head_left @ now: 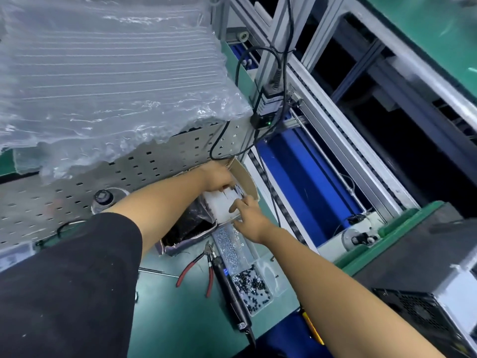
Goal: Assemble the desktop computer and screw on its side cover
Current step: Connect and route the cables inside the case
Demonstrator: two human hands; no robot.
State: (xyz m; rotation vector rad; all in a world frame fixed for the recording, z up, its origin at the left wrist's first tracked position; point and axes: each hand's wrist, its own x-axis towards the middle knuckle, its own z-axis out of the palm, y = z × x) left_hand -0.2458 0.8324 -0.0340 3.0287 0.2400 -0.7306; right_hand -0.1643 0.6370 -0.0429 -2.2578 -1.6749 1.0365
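Both hands reach into an open cardboard box at the back of the green bench. My left hand curls its fingers over the top of a white plastic bag inside the box. My right hand touches the same bag from the near side with its fingers bent on it. The black desktop computer case stands at the right edge, its vented panel facing me. A clear tray of silver screws and a tray of black screws lie in front of the box, beside a black electric screwdriver.
Red-handled pliers lie left of the screwdriver. A second box with dark bags sits left of the first. Air-cushion wrap hangs over a perforated metal panel. An aluminium conveyor frame runs along the right, with a scanner and cables.
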